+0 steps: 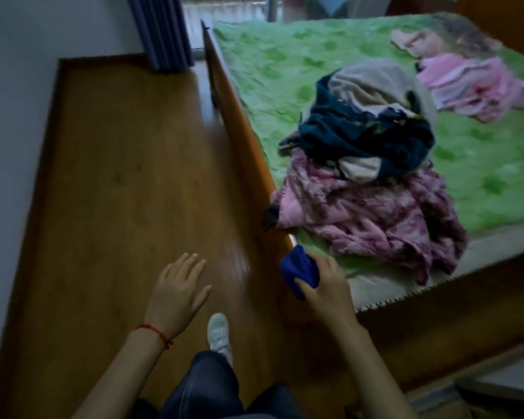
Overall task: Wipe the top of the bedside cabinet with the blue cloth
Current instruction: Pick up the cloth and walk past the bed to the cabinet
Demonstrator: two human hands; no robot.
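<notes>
My right hand (325,287) holds the bunched blue cloth (298,269) at the near corner of the bed's wooden side rail. To its left, my left hand (176,293) hangs open over the wooden floor, fingers spread, with a red string around the wrist. No bedside cabinet shows in the head view.
A bed (273,68) with a green blanket fills the right side, bearing a pile of clothes (372,164) and pink folded items (472,83). The wooden floor (118,176) runs between bed and white wall (12,86). Blue curtain (161,28) hangs at the back. My white shoe (218,331) steps forward.
</notes>
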